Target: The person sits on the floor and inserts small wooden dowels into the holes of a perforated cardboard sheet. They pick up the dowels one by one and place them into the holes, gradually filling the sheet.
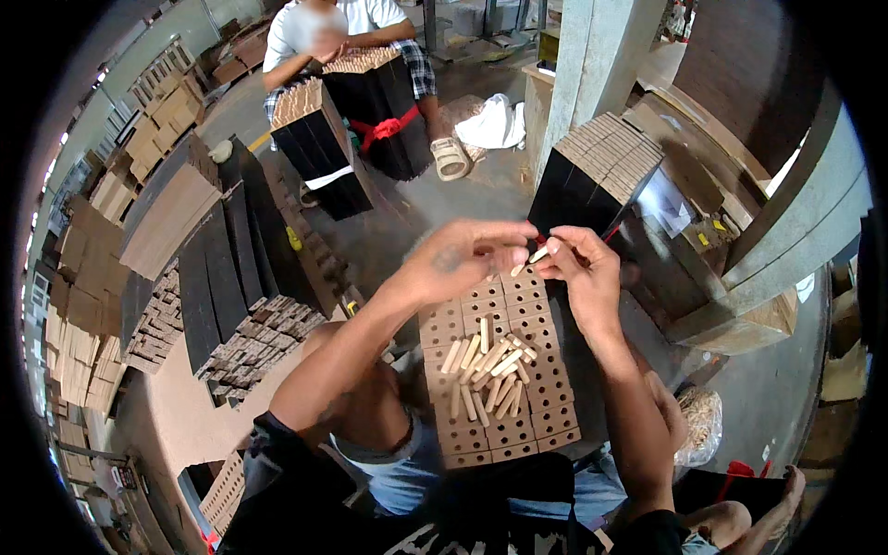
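Observation:
A block of brown boards (pixel 555 418), drilled with rows of round holes, stands between my knees. Many short wooden dowels (pixel 495 361) lie loose in a pile on its top. Over the block's far end, my right hand (pixel 585 273) pinches a wooden dowel (pixel 541 252) between thumb and fingers. Close beside it, my left hand (pixel 470 257) is bent with its fingertips drawn together. Another pale dowel end (pixel 516 270) shows just under those fingertips, and the left fingers seem closed on it. Part of the left grip is hidden.
Dark board stacks (pixel 236 296) fill the left side. A bundle of black boards (pixel 592 176) stands ahead right, by a pale post (pixel 592 65). Opposite sits a person (pixel 379 18) behind upright bundles (pixel 375 116). A clear bag of dowels (pixel 700 425) lies on my right.

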Demonstrator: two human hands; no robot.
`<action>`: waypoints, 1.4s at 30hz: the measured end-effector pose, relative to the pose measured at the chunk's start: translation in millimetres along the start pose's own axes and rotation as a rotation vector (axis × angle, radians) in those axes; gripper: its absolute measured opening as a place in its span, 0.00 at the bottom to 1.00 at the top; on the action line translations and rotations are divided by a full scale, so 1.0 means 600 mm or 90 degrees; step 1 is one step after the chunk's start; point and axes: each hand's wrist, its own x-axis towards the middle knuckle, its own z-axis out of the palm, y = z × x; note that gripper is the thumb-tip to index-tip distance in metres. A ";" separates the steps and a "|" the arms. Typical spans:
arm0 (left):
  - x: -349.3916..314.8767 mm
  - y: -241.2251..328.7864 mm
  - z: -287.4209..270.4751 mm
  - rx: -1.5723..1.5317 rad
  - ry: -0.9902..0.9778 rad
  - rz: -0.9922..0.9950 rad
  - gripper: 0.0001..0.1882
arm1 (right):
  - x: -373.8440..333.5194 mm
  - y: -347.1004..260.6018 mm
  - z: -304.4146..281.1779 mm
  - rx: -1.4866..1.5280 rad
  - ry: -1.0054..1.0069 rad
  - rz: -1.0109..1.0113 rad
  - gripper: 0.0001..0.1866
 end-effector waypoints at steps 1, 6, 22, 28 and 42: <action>0.007 0.000 -0.001 -0.005 0.036 -0.003 0.19 | 0.004 -0.003 -0.001 -0.030 -0.009 -0.003 0.07; 0.020 -0.004 -0.022 0.101 -0.116 -0.120 0.24 | -0.004 -0.026 0.008 -0.167 -0.060 -0.040 0.04; 0.036 -0.016 -0.041 0.042 -0.207 -0.169 0.29 | -0.027 -0.036 -0.036 -0.612 -0.226 -0.412 0.23; 0.028 -0.020 -0.032 0.059 -0.177 -0.159 0.28 | -0.041 -0.067 -0.030 -0.262 -0.072 -0.037 0.21; -0.030 0.038 -0.071 -0.148 0.157 -0.010 0.27 | -0.067 -0.151 -0.084 -0.084 -0.154 0.213 0.14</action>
